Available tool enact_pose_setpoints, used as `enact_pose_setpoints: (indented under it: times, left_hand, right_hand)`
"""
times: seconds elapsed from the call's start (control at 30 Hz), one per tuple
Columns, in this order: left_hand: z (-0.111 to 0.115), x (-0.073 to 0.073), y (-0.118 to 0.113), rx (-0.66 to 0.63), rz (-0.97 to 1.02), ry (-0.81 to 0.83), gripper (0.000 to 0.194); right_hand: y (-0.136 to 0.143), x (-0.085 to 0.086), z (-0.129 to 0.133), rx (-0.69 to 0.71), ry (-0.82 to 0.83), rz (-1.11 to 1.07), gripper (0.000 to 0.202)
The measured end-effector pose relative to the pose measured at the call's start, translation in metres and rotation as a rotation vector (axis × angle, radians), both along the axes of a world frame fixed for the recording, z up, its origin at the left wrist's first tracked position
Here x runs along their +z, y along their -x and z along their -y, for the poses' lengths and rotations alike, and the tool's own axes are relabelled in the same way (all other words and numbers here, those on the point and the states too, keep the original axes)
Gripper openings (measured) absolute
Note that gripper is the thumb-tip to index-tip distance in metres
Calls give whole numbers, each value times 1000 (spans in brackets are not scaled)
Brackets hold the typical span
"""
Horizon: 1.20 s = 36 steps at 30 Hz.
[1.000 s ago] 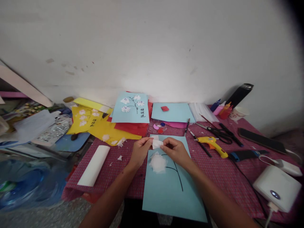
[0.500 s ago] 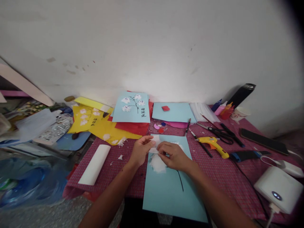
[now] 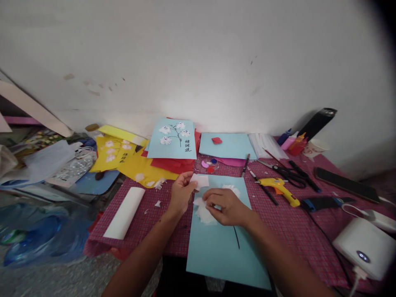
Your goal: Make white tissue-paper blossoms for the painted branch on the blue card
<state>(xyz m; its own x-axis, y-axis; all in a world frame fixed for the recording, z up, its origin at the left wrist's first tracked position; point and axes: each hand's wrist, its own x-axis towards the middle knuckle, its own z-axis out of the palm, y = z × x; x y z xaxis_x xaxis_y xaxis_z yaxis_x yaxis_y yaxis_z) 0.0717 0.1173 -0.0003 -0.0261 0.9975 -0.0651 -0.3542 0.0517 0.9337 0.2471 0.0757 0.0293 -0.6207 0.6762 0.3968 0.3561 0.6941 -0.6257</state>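
My left hand [image 3: 182,193] pinches a small folded piece of white tissue paper [image 3: 201,180] between thumb and fingers, above the top left of a light blue sheet [image 3: 216,255]. Close by on the right, my right hand [image 3: 228,205] has its fingertips pinched on what looks like a torn bit of white paper [image 3: 199,201]. Below those fingertips, a clump of torn white paper [image 3: 206,215] lies on the blue sheet. Another white clump [image 3: 231,189] shows behind my right hand. A black drawn stem [image 3: 236,237] runs down the sheet, its upper part hidden by the hand.
A white paper roll [image 3: 125,212] lies left. Behind stands a blue card with white flowers [image 3: 171,138], beside yellow sheets [image 3: 145,170]. On the right are a yellow glue gun [image 3: 280,189], scissors [image 3: 286,171], a phone [image 3: 346,183], paint bottles [image 3: 291,142] and a white power box [image 3: 365,247].
My hands have drawn slightly apart. The left has lifted the paper piece up a little, and the right has come down and away with a bit torn from it.
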Motion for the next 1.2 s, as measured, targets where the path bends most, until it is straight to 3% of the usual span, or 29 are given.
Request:
enact_pose_setpoints:
  times: [0.07, 0.23, 0.4, 0.7, 0.93, 1.07, 1.2]
  left_hand:
    - [-1, 0, 0, -1, -6, -18, 41]
    - [2, 4, 2, -103, -70, -5, 28]
    - [6, 7, 6, -253, -210, 13, 22]
    - [9, 16, 21, -598, -480, -81, 32]
    - [11, 17, 24, -827, -782, -283, 20]
    - [12, 14, 21, -857, -901, -353, 17]
    - [12, 9, 19, -737, -926, -301, 23]
  right_hand:
    - [-1, 0, 1, -14, 72, -73, 9]
    - [-9, -3, -7, -350, 349, -431, 11]
    - [-16, -10, -21, -515, 513, -595, 21]
    - [-16, -11, -24, -589, 522, -543, 29]
    - [-18, -13, -26, -618, 536, -543, 34]
    - [-18, -14, -26, -609, 528, -544, 36]
    - [-17, -14, -27, -624, 542, -530, 37]
